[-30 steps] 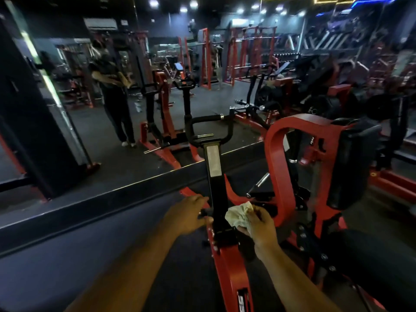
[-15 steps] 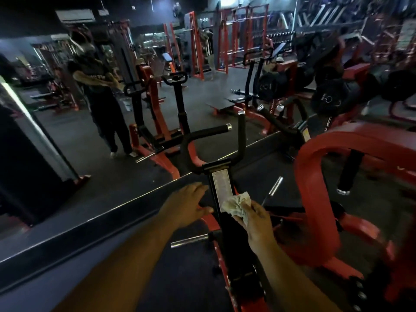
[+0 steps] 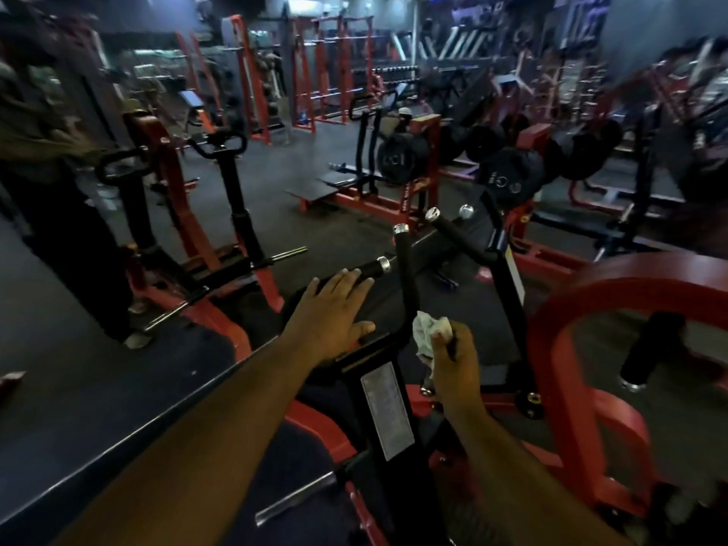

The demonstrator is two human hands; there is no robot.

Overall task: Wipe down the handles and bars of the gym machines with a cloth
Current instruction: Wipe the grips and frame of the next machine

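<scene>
Cloth (image 3: pixel 430 336), bunched pale and small, sits pinched in the fingers (image 3: pixel 441 340) of the right hand (image 3: pixel 453 354), touching the foot of the upright black handle (image 3: pixel 405 269) where wiping would start. Flat and straight-fingered, the left hand (image 3: pixel 329 313) rests over the sideways grip (image 3: pixel 368 267), apparently steadying the machine. Half a second ago both hands were lower, by the label plate (image 3: pixel 388 409); they have climbed to the handles.
</scene>
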